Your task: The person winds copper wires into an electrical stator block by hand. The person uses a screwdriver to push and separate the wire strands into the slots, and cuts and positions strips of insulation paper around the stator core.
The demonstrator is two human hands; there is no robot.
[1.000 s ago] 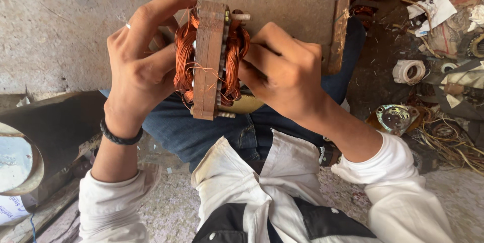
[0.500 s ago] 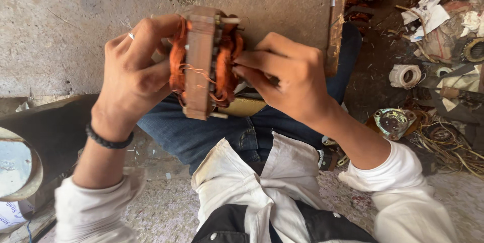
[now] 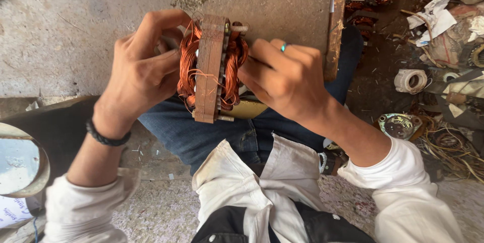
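Motor stator point(image 3: 210, 69): 1 item, a rusty stack of steel plates with copper wire coils point(image 3: 187, 66) bulging from both faces, held upright on edge above the lap, over the blue jeans point(image 3: 201, 137), middle of the scene.

Head view, holdings: left hand point(image 3: 138, 74) wraps the left coil, fingers curled round it and thumb side pressed to the plate stack. Right hand point(image 3: 287, 79) presses against the right coil, fingers bunched together; whether they pinch a wire or a small tool I cannot tell.

Head view, surroundings: concrete slab point(image 3: 75, 31) on the far side; wooden strip point(image 3: 335, 31) standing to the right; 1 white tape roll point(image 3: 409, 80) and scattered scrap wire point(image 3: 448, 147) at far right, well apart from both hands.

Risk, as judged: the thin loose strand crossing the plates could snag or snap under a hard pull; the heavy stator could slip onto the lap if the left grip loosens.
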